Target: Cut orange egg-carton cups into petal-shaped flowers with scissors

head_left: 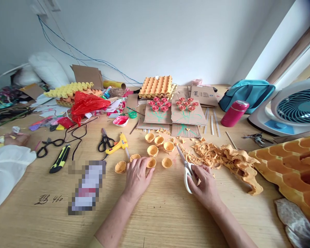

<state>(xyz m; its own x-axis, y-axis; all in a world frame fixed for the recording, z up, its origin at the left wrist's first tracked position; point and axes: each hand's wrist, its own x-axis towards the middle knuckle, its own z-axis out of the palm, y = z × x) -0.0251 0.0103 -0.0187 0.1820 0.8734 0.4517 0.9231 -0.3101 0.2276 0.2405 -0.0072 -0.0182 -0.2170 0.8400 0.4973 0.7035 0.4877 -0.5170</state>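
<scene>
My right hand (205, 186) is closed around the white handles of a pair of scissors (188, 168). The blades lie low over the table and point away to the left. My left hand (138, 177) has its thumb and fingers closed at the edge of an orange egg-tray cup (152, 163); the fingertips are partly hidden. Several similar cut cups stand around it, among them one cup (167, 163) to its right and another cup (120, 167) to the left. Beside the scissors lies a heap of orange egg-tray trimmings (209, 153).
A yellow glue gun (119, 144), black scissors (105, 140) and a utility knife (60, 158) lie left. Cardboard sheets with red paper flowers (188, 117) stand behind. Right are an egg tray (291, 162), pink bottle (235, 113) and fan (294, 106). Another person's sleeve (10, 172) enters left.
</scene>
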